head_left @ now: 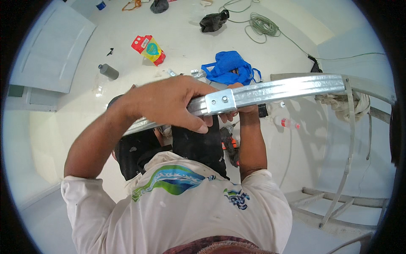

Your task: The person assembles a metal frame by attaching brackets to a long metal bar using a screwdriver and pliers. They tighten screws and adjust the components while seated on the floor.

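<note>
A long galvanised metal channel (287, 88) runs slantwise across the middle of the view, high above the floor. A flat joining bracket (220, 101) with two screw heads sits on its side. My left hand (169, 103) is clamped over the top of the channel just left of the bracket, thumb underneath. My right hand (240, 111) holds the channel from below and behind, right by the bracket, so only its fingertips and forearm show. A black and orange power drill (230, 144) hangs below the channel near my right forearm.
On the white floor far below lie a blue bag (228, 67), a red and yellow packet (149, 49), a grey cylinder (108, 71), a black bag (213, 21), a coil of green cable (262, 24) and a plastic bottle (285, 122). Metal framing (349, 139) stands at right, a white door (50, 46) at left.
</note>
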Available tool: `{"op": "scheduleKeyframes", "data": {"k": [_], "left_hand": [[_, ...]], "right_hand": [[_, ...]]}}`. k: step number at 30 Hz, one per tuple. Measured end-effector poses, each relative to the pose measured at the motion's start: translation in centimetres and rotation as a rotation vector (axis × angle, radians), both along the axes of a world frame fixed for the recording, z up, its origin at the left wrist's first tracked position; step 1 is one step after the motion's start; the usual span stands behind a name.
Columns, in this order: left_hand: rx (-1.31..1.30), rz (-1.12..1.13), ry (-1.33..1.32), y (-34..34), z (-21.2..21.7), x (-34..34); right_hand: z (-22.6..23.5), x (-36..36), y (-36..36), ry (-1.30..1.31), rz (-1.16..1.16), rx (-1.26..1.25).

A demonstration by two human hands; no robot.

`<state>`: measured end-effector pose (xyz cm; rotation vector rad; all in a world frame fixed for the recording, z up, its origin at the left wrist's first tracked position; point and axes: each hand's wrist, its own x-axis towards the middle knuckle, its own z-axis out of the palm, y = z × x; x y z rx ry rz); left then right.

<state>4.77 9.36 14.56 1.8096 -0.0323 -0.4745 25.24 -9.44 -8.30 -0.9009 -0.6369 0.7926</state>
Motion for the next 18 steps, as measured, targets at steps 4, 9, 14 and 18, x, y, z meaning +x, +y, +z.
{"op": "scheduleKeyframes", "data": {"k": [4, 9, 14, 18], "left_hand": [[-0.248, -0.073, 0.154, 0.3, -0.7, 1.3], [-0.227, -0.064, 0.085, -0.3, -2.3, 1.9], [-0.157, -0.005, 0.135, -0.3, -1.4, 1.8], [-0.076, -0.015, 0.118, -0.5, -1.5, 1.7]], "right_hand": [[-0.6, -0.8, -0.9, 0.055, 0.007, 0.007], [-1.2, -0.5, -2.5, 0.109, 0.047, -0.011], [-3.5, -2.7, -5.3, 0.33, 0.173, 0.036], [-6.0, -7.0, -5.8, 0.461, 0.099, 0.09]]}}
